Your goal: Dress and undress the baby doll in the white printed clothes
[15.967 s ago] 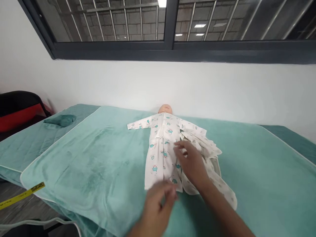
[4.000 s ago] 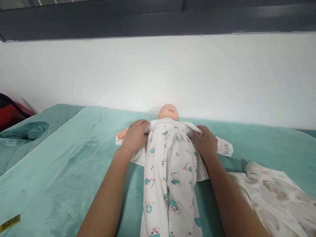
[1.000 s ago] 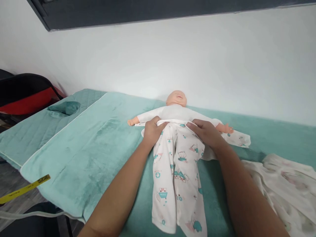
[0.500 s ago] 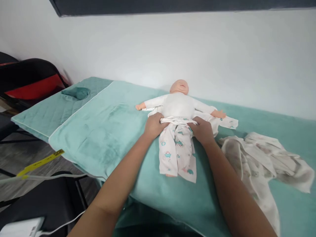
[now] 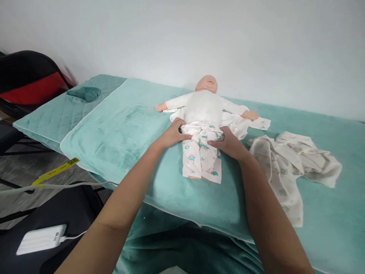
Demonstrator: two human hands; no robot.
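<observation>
Trousers [image 5: 203,146] are reaching the doll [image 5: 204,108]'s waist on the bed [image 5: 119,125], apparently nearly done | grip: your left hand [image 5: 172,134] at nine o'clock and right hand [image 5: 230,144] at three are holding their sides | jacket [image 5: 238,124] is lying beneath, sleeves unworn, seemingly remaining

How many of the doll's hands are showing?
2: one doll hand at the picture's left, the other doll hand at its right, beside the printed sleeve.
</observation>
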